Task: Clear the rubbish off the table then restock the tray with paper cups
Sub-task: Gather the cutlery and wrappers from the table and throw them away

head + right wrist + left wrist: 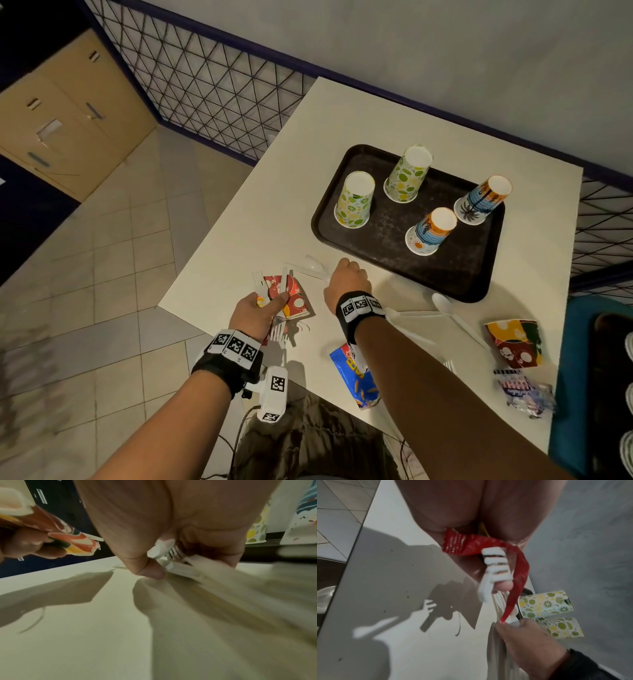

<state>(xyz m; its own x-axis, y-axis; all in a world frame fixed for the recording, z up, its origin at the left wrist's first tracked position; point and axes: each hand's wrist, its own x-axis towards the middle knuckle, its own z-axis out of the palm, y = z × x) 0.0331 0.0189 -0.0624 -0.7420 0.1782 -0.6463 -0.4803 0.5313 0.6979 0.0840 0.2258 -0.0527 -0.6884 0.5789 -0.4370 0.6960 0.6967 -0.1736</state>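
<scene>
Left hand [257,310] clamps a flattened cup [291,298] and forks; right hand [346,281] pinches white cutlery [169,553] off the table [274,212] — best gathered firmly, sweeping toward the other litter

The table [260,219] top is smooth and a bit shiny. The dark tray [455,270] looks like rough, bumpy plastic. The cups [407,174] are printed paper. The white forks [494,566] and spoon [445,306] are smooth plastic. The red wrapper [464,545] is shiny and crinkly. The floor [102,260] has smooth tiles.
</scene>
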